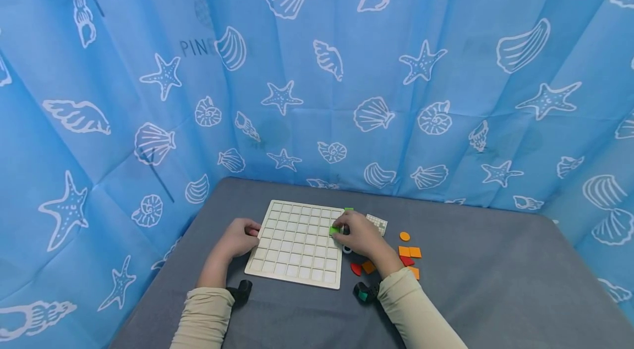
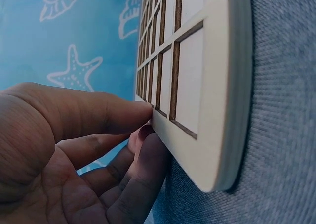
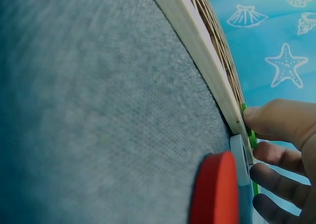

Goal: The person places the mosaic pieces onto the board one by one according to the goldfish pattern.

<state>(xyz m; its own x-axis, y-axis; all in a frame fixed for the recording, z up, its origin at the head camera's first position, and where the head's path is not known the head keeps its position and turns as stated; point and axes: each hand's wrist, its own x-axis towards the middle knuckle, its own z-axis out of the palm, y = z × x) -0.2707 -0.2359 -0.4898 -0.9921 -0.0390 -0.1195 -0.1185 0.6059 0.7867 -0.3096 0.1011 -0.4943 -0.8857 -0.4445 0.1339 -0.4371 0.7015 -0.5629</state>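
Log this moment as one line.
left hand: grips board at left edge | right hand: pinches green piece at board's right side | orange pieces, red pieces: on table, right of board

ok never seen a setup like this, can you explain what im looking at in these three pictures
There is no machine here, just a person's bare left hand and right hand. The wide picture comes from a head-worn camera; the two close-ups come from wrist cameras, one per arm. On the gray cloth surface lies a cream gridded board. The left hand holds its left edge; the right hand pinches a green piece at its right edge. Further right lie orange squares, an orange disc and red pieces.
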